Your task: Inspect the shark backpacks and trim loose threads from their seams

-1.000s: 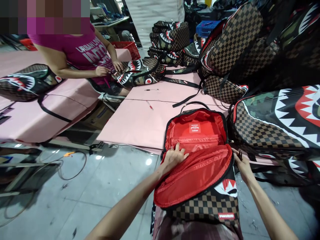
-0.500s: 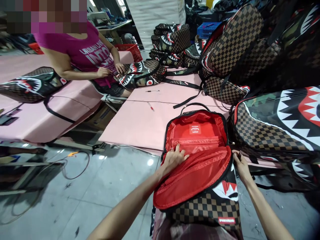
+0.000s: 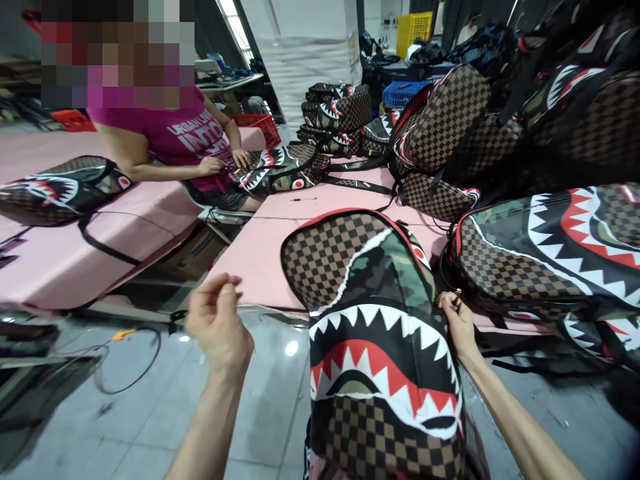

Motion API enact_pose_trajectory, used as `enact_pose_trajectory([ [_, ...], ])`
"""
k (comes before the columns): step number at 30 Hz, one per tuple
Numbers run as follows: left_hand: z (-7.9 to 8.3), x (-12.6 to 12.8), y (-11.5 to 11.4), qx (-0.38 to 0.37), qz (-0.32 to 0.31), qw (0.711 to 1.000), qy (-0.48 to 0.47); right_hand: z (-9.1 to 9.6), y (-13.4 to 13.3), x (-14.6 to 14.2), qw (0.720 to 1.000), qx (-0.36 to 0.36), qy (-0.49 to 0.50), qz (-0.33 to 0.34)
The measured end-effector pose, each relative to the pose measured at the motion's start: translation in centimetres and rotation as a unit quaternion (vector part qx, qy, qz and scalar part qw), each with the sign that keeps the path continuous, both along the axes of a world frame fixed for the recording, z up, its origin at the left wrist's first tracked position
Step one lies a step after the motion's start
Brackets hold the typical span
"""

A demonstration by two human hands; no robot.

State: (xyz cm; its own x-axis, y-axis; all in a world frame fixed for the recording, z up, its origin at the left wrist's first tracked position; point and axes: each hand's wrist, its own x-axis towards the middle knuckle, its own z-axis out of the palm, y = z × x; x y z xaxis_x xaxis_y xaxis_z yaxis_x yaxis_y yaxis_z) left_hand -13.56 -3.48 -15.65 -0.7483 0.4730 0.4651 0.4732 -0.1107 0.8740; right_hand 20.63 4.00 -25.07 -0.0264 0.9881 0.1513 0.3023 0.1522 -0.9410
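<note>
A backpack with a shark-mouth print, camouflage and brown checks lies in front of me, its front panel over the opening so that the red lining is hidden. Off to its left, apart from it, my left hand is raised over the floor, fingers curled in towards the thumb, with nothing visible in them. My right hand pinches the right edge of the backpack near the zipper; the exact bit between the fingertips is too small to make out.
A similar backpack lies close on the right, with more bags piled behind. Across the pink table, a co-worker in a purple shirt handles another backpack. A pen lies on the pink surface.
The front panel has swung up and over, covering the red interior. My left hand has left the lining and moved left and away. My right hand stays at the right edge.
</note>
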Motion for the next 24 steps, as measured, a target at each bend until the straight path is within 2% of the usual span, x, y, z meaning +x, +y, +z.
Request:
enact_pose_trajectory([
  [1, 1.7, 1.1, -0.5, 0.066, 0.002, 0.995, 0.08, 1.6, -0.7, -1.3, 1.0, 0.019, 0.012, 0.02],
  [2, 3.4, 2.6, -0.8, 0.098, -0.035, 0.977, 0.187, 3.1, -1.4, -2.6, 0.998, 0.037, 0.011, 0.05],
  [3, 4.9, 4.2, -0.9, 0.08, -0.131, 0.943, 0.297, 4.5, -2.1, -3.9, 0.996, 0.053, 0.005, 0.072],
  [4, 6.4, 5.8, -0.7, 0.013, -0.255, 0.886, 0.386, 5.7, -2.7, -5.2, 0.993, 0.069, -0.003, 0.092],
  [5, 7.5, 7.3, -0.3, -0.063, -0.342, 0.824, 0.447, 6.7, -3.3, -6.3, 0.991, 0.081, -0.011, 0.105],
  [6, 8.4, 8.4, 0.4, -0.146, -0.394, 0.765, 0.488, 7.4, -3.8, -7.3, 0.99, 0.089, -0.015, 0.111],
  [8, 9.4, 9.5, 1.8, -0.32, -0.419, 0.666, 0.528, 8.2, -4.5, -9.0, 0.988, 0.1, -0.019, 0.116],
  [10, 9.7, 9.5, 2.9, -0.436, -0.415, 0.594, 0.533, 8.5, -4.9, -10.2, 0.986, 0.112, -0.026, 0.121],
  [13, 10.1, 8.6, 3.3, -0.519, -0.401, 0.533, 0.534, 9.1, -5.3, -11.6, 0.977, 0.141, -0.059, 0.148],
  [17, 10.8, 8.3, 2.6, -0.543, -0.452, 0.459, 0.539, 9.7, -5.9, -12.4, 0.965, 0.161, -0.099, 0.18],
  [19, 10.8, 8.4, 2.0, -0.523, -0.463, 0.453, 0.554, 9.6, -5.8, -12.3, 0.965, 0.156, -0.099, 0.185],
  [20, 10.8, 8.4, 1.6, -0.504, -0.457, 0.466, 0.565, 9.5, -5.7, -12.2, 0.966, 0.151, -0.094, 0.186],
  [22, 10.6, 8.1, 1.2, -0.45, -0.431, 0.523, 0.582, 9.3, -5.3, -11.9, 0.968, 0.144, -0.085, 0.187],
  [24, 10.8, 6.9, 1.7, -0.399, -0.352, 0.611, 0.586, 9.1, -5.0, -11.4, 0.97, 0.139, -0.075, 0.188],
])
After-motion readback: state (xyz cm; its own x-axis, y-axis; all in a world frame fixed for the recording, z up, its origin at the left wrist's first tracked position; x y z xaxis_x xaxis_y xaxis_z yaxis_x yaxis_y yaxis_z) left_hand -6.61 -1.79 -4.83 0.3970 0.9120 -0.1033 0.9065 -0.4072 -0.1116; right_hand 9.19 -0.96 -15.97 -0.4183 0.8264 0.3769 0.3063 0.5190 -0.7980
